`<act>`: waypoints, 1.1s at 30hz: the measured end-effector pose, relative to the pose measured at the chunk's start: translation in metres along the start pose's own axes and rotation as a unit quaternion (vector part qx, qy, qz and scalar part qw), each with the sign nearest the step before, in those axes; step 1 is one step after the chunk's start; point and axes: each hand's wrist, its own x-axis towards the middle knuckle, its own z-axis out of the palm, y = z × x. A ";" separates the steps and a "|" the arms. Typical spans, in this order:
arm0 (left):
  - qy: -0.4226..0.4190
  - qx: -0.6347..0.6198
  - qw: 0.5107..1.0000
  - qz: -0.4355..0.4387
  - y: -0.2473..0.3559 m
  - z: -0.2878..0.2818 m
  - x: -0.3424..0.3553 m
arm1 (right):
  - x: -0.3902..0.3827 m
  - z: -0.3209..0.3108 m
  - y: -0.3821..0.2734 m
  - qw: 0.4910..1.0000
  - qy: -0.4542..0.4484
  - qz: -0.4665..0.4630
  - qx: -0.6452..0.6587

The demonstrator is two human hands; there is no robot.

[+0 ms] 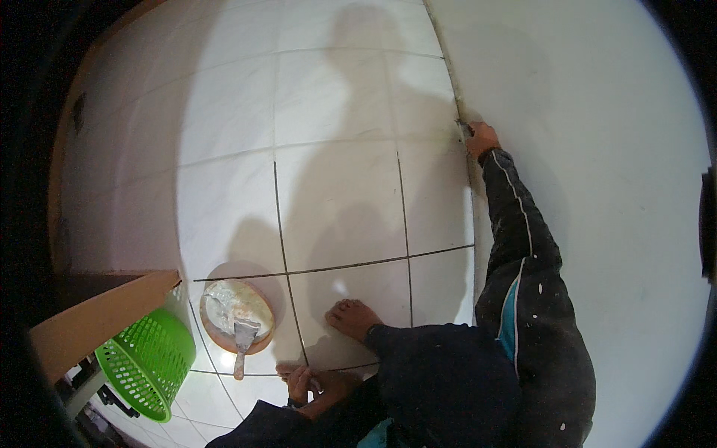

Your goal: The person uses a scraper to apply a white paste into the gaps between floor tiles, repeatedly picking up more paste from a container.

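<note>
My right hand (484, 139) reaches far forward along the right side, to the seam where the tiled floor meets the white wall. Its fingers are closed around a small dark tool, perhaps a scraper (464, 130), mostly hidden and touching that seam. My left hand (301, 386) hangs low beside my foot, fingers loosely bent, thumb apart, nothing visible in it. Left of it on the floor stands a round bowl (266, 337) with white paste (240, 300). A putty knife (240, 362) smeared with paste lies in the bowl, its handle over the near rim.
Pale floor tiles (343, 231) have dark joints nearby and lighter ones farther off. The white wall (620, 187) bounds the right side. At lower left are a green perforated basket (153, 358) and a brown board edge (112, 317). My bare foot (351, 317) is beneath me.
</note>
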 end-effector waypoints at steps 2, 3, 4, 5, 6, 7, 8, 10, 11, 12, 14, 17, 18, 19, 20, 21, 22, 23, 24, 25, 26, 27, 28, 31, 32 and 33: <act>0.008 -0.002 1.000 0.003 0.003 0.002 -0.003 | 0.016 0.004 -0.001 0.999 -0.006 0.017 -0.028; 0.011 -0.002 1.000 0.009 0.004 0.005 -0.003 | 0.025 0.008 0.011 0.999 0.004 0.014 -0.052; 0.019 -0.002 1.000 0.015 0.006 0.007 -0.005 | 0.028 0.009 0.007 0.997 0.011 0.006 -0.074; 0.032 -0.001 0.999 0.024 0.007 0.011 -0.006 | 0.033 0.009 0.003 0.997 -0.017 0.017 -0.070; 0.039 -0.004 0.998 0.039 0.009 0.012 -0.008 | 0.035 0.013 -0.002 0.997 -0.019 0.013 -0.070; 0.043 -0.005 0.998 0.053 0.010 0.013 -0.007 | 0.036 0.018 -0.001 0.998 -0.016 0.023 -0.062; 0.037 0.042 0.996 0.067 0.011 0.012 -0.005 | 0.036 0.024 0.000 0.998 -0.014 0.033 -0.055; 0.027 0.089 0.993 0.077 0.013 0.013 -0.004 | 0.037 0.031 0.003 0.998 -0.008 0.057 -0.039; 0.037 0.082 0.994 0.069 0.014 0.015 -0.004 | 0.036 0.032 0.006 0.997 -0.005 0.070 -0.032; 0.040 0.080 0.994 0.064 0.014 0.014 -0.003 | 0.035 0.034 0.008 0.997 -0.006 0.075 -0.034; 0.031 0.013 0.999 0.028 0.008 0.010 -0.006 | 0.029 0.039 -0.009 0.998 0.017 0.053 -0.034; 0.005 -0.066 0.997 -0.028 0.001 0.003 -0.004 | 0.016 0.036 -0.031 0.995 -0.007 0.075 -0.068; -0.002 -0.055 0.998 -0.030 -0.001 0.003 0.000 | 0.011 0.035 -0.031 0.994 -0.005 0.087 -0.071; 0.003 -0.048 0.999 -0.026 -0.004 0.002 -0.002 | 0.012 0.039 -0.046 0.997 0.003 0.052 -0.051; 0.009 -0.044 0.999 -0.019 -0.007 0.001 -0.006 | 0.011 0.045 -0.062 0.999 0.011 0.017 -0.030; 0.008 -0.043 0.999 -0.017 -0.009 0.000 -0.005 | 0.007 0.052 -0.075 0.999 0.034 0.022 -0.023; 0.005 -0.044 0.999 -0.015 -0.010 -0.001 -0.003 | 0.002 0.060 -0.090 0.998 0.057 0.026 -0.017; 0.005 -0.045 0.999 -0.014 -0.011 -0.003 -0.002 | -0.008 0.058 -0.112 0.999 0.042 0.027 -0.007; 0.003 -0.048 0.999 -0.011 -0.012 -0.004 -0.001 | -0.021 0.052 -0.134 0.999 0.029 0.026 0.004; -0.005 -0.037 0.999 -0.016 -0.010 -0.006 0.002 | -0.032 0.051 -0.147 1.000 0.025 0.011 -0.002; -0.013 -0.027 0.999 -0.013 -0.008 -0.006 0.005 | -0.041 0.051 -0.155 1.000 0.020 -0.005 -0.008; -0.019 -0.016 1.000 -0.011 -0.006 -0.007 0.008 | -0.049 0.051 -0.158 1.000 0.023 -0.002 -0.008; -0.022 -0.010 1.000 -0.009 -0.004 -0.007 0.009 | -0.057 0.052 -0.161 0.999 0.010 -0.029 -0.022; -0.026 0.010 1.000 0.008 -0.002 -0.008 0.011 | -0.077 0.046 -0.157 0.995 -0.009 -0.093 -0.038; -0.027 0.016 0.999 0.013 -0.002 -0.009 0.011 | -0.083 0.043 -0.154 0.991 -0.016 -0.129 -0.040; -0.027 0.022 0.999 0.020 -0.001 -0.010 0.011 | -0.083 0.046 -0.147 0.991 -0.017 -0.130 -0.039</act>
